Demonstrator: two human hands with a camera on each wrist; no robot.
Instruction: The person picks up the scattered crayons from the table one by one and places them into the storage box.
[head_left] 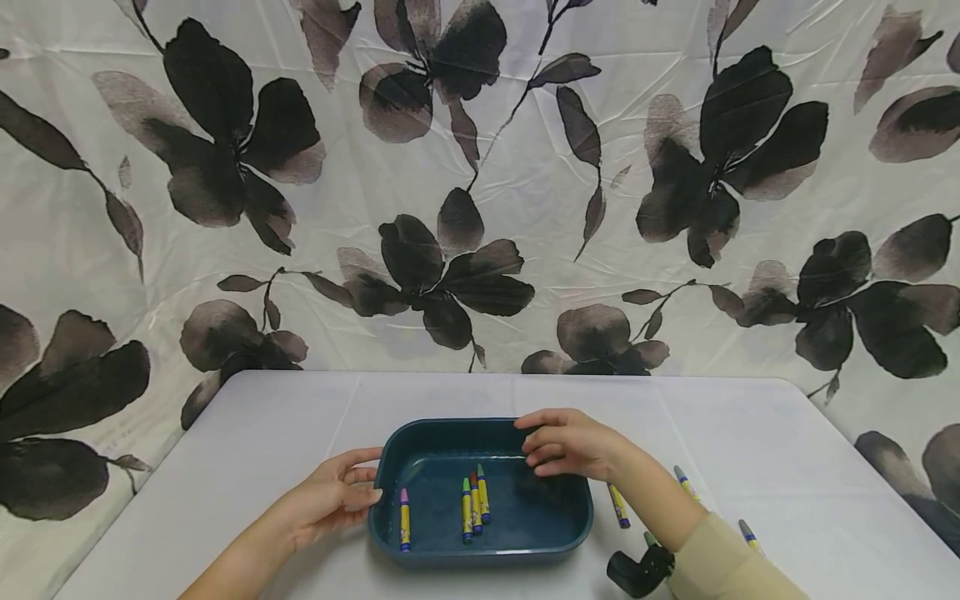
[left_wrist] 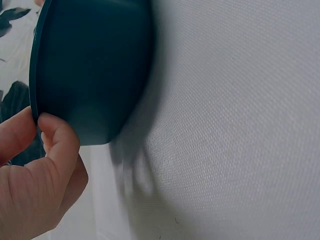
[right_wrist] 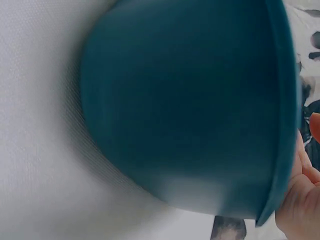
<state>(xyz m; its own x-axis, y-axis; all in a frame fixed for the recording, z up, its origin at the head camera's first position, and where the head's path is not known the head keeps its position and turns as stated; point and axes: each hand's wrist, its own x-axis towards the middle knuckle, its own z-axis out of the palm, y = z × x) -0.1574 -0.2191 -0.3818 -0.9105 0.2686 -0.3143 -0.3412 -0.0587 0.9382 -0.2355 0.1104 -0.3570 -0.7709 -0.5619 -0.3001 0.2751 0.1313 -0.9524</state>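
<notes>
A dark teal rectangular tray (head_left: pixel 480 560) with rounded corners sits on the white table. My left hand (head_left: pixel 333 498) holds its left side, and in the left wrist view the thumb and a finger (left_wrist: pixel 60 137) pinch its rim. Inside the tray are a pink crayon (head_left: pixel 405 521) near the left wall and a trio of crayons (head_left: pixel 476 507) side by side at the middle, their tips green and reddish brown. Over the tray's back right corner is my right hand (head_left: pixel 573 446), fingers loosely bent and pointing left, with nothing visible between them.
Right of the tray lie more crayons: one yellow and blue crayon (head_left: pixel 619 507) beside the tray wall, a grey-tipped crayon (head_left: pixel 750 537) and another (head_left: pixel 686 483) farther right. A black wrist camera (head_left: pixel 640 573) is near the right sleeve. A floral cloth (head_left: pixel 480 183) hangs behind the table.
</notes>
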